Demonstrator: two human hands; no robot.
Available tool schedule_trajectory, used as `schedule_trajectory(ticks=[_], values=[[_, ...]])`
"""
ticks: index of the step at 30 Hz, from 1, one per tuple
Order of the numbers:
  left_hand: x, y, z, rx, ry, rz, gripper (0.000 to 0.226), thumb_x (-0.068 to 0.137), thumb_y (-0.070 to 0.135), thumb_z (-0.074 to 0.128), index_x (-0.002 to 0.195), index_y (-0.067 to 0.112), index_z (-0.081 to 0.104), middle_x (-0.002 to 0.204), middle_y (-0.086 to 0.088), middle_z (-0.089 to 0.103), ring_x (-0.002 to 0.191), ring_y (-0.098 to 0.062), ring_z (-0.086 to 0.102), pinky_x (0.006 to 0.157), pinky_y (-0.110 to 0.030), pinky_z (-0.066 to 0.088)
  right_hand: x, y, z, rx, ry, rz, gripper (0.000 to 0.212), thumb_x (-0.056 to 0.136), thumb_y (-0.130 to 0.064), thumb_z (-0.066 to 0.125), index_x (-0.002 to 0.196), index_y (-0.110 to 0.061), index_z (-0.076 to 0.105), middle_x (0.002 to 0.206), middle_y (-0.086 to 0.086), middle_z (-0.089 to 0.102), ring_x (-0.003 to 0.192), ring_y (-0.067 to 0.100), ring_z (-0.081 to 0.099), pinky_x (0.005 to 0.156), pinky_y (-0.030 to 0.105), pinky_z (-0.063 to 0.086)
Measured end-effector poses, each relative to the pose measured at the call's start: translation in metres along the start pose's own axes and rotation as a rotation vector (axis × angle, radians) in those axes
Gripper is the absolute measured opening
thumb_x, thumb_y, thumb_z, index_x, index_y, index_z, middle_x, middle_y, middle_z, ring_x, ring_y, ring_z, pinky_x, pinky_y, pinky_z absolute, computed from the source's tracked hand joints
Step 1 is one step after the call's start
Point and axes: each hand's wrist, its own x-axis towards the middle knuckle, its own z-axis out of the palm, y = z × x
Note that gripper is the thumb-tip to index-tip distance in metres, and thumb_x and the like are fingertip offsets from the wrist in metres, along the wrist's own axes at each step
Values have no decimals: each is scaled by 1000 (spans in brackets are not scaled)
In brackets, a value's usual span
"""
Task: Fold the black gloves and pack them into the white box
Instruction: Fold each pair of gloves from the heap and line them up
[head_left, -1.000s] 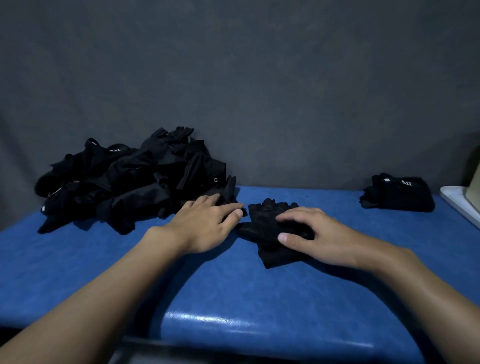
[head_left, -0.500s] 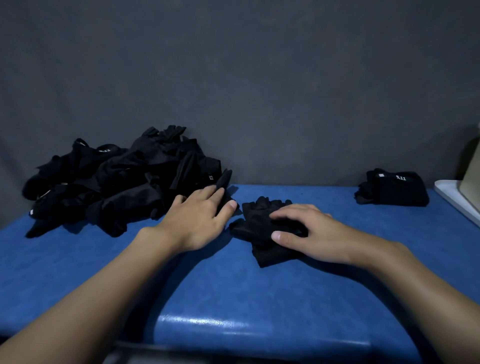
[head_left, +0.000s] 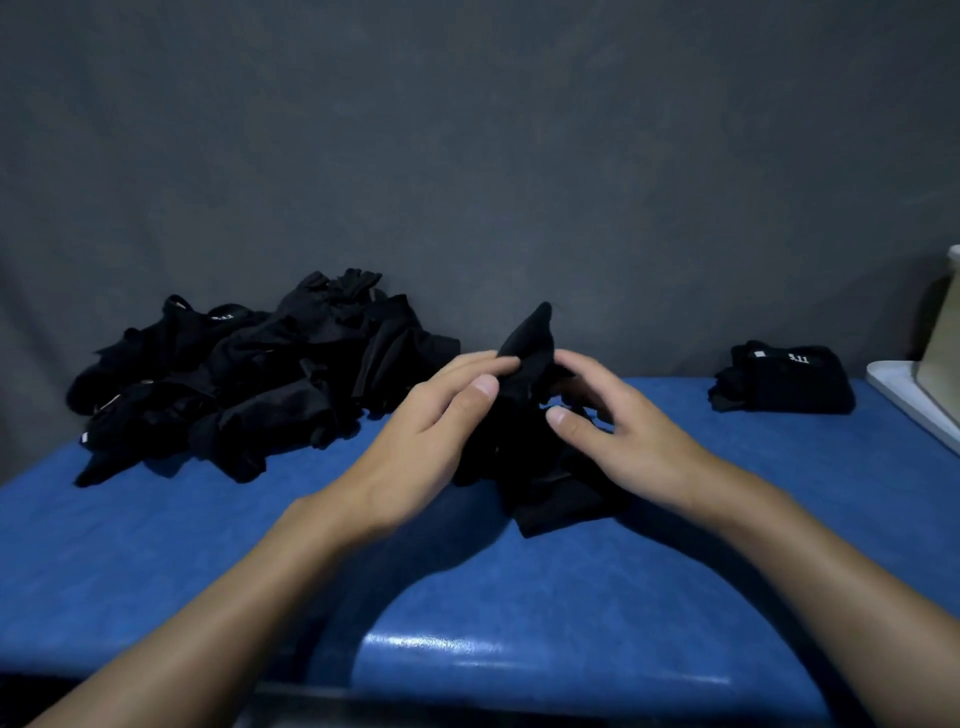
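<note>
A black glove (head_left: 524, 353) is pinched between thumb and fingers of my left hand (head_left: 431, 436), one end sticking up. My right hand (head_left: 618, 436) curls around the glove's right side, fingers touching the fabric. Under both hands another black glove (head_left: 556, 499) lies flat on the blue table (head_left: 467, 587). A loose heap of black gloves (head_left: 260, 379) sits at the back left. A folded black pair (head_left: 784, 379) with a white label lies at the back right. The white box's edge (head_left: 904, 400) shows at the far right.
A grey cloth backdrop (head_left: 467, 156) hangs behind the table. A beige upright object (head_left: 943, 353) stands on the white box edge at the right. The table's glossy front edge (head_left: 519, 654) is close to me.
My left hand took a glove from beside the pile and carried it right, lifting it over the flat glove. My right hand rose off the flat glove to meet it.
</note>
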Motion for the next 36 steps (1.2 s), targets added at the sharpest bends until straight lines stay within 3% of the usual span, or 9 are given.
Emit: schedule_trajectory(ticks=[2, 4, 11, 14, 16, 20, 27, 31, 36], values=[[-1, -3, 5, -105, -6, -15, 49, 94, 46, 44, 129, 16, 63, 132, 10, 61, 130, -5, 51, 109, -28, 38, -1, -1, 2, -9, -12, -26, 51, 96, -34, 55, 145, -38, 39, 140, -20, 51, 132, -7, 40, 114, 31, 34], [-1, -3, 9, -192, -12, -47, 45, 94, 44, 46, 127, 17, 62, 129, 3, 65, 125, -13, 58, 103, -32, 44, -2, -1, 5, -15, -11, -42, 56, 92, -38, 54, 146, -34, 40, 142, -17, 50, 133, -3, 41, 115, 35, 34], [5, 5, 11, -145, 41, -74, 41, 91, 37, 48, 124, 22, 67, 126, 6, 64, 123, -9, 58, 110, -43, 43, -4, -3, 11, -72, -48, -102, 58, 92, -34, 61, 146, -33, 40, 140, -12, 48, 129, -1, 44, 112, 28, 36], [6, 9, 10, -174, 109, -72, 41, 88, 34, 54, 123, 17, 68, 120, 5, 64, 115, -10, 61, 105, -40, 47, -3, -3, 9, -72, -29, -105, 58, 93, -37, 62, 145, -40, 38, 139, -14, 47, 131, -2, 41, 113, 31, 35], [7, 11, 9, -188, 165, -45, 39, 86, 33, 65, 121, 17, 69, 109, 6, 67, 97, -8, 63, 89, -30, 51, -3, -5, 6, -55, -5, -83, 55, 92, -38, 63, 139, -49, 36, 135, -14, 48, 132, -4, 38, 114, 34, 34], [7, 16, 8, -291, 284, -25, 34, 86, 4, 72, 119, 13, 68, 81, 9, 73, 81, -5, 69, 74, -16, 51, -3, -7, 6, 17, 27, -41, 51, 85, -52, 63, 126, -59, 36, 133, -2, 49, 134, 4, 41, 112, 45, 36], [10, 18, 13, -420, 329, -56, 44, 90, -17, 54, 127, 6, 59, 83, 13, 67, 66, 3, 62, 68, -12, 49, -5, -15, 7, 250, -11, -36, 50, 90, -29, 68, 126, -50, 42, 121, 2, 65, 118, 8, 59, 100, 40, 51], [12, 15, 12, -473, 335, -68, 46, 89, -15, 54, 125, 12, 61, 90, 10, 66, 83, -5, 63, 79, -26, 50, -4, -17, 7, 357, 42, -31, 49, 90, -15, 67, 123, -45, 45, 117, 4, 65, 103, 9, 65, 100, 31, 49], [13, 19, 12, -608, 279, -91, 51, 91, -20, 42, 130, 10, 56, 105, -10, 62, 89, -15, 62, 74, -27, 53, -6, -20, 10, 434, -4, 50, 43, 94, -18, 63, 125, -41, 44, 113, 8, 68, 98, 17, 71, 88, 35, 57]])
